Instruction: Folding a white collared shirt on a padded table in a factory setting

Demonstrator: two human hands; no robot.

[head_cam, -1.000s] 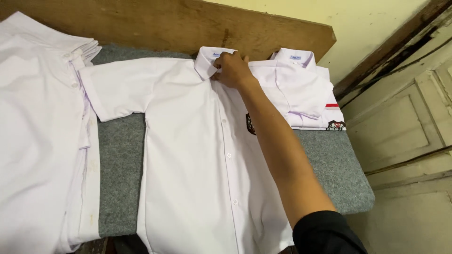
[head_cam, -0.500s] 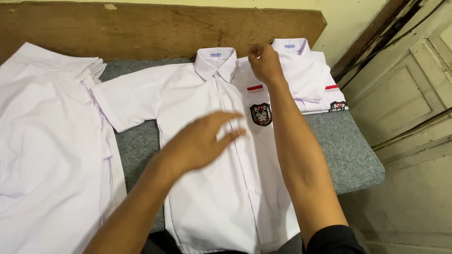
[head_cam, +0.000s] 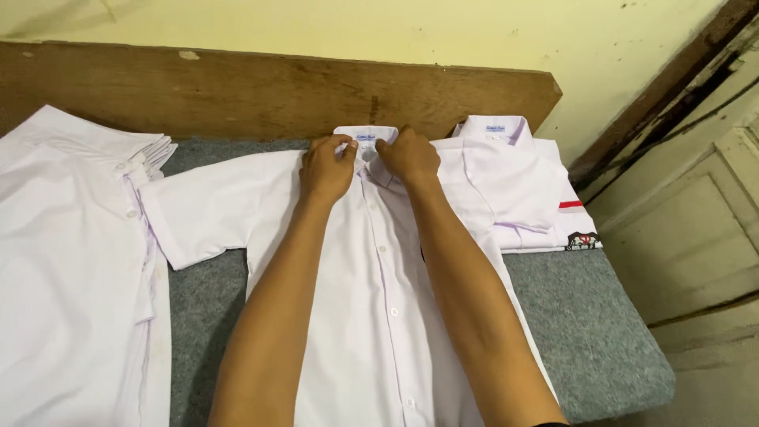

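On grey felt, both hands [head_cam: 368, 162] pinch the lengthwise shirt's [head_cam: 371, 316] far-pointing collar.

A: Shirt [head_cam: 371, 316] colour?
B: Plain white, white buttons. Stack [head_cam: 71, 237] at 9 o'clock also white.
A: Folded shirt [head_cam: 514, 190] at 2 o'clock?
B: White, red stripe, black patch with red. Surface [head_cam: 585, 332] speckled grey, board [head_cam: 237, 91] brown, wall [head_cam: 395, 28] pale yellow.

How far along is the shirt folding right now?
Done: one folded shirt lies at the right of the grey table. In hand: left hand and right hand pinch the collar of the flat shirt, sleeves not yet folded. Left: the stack of shirts at the left.
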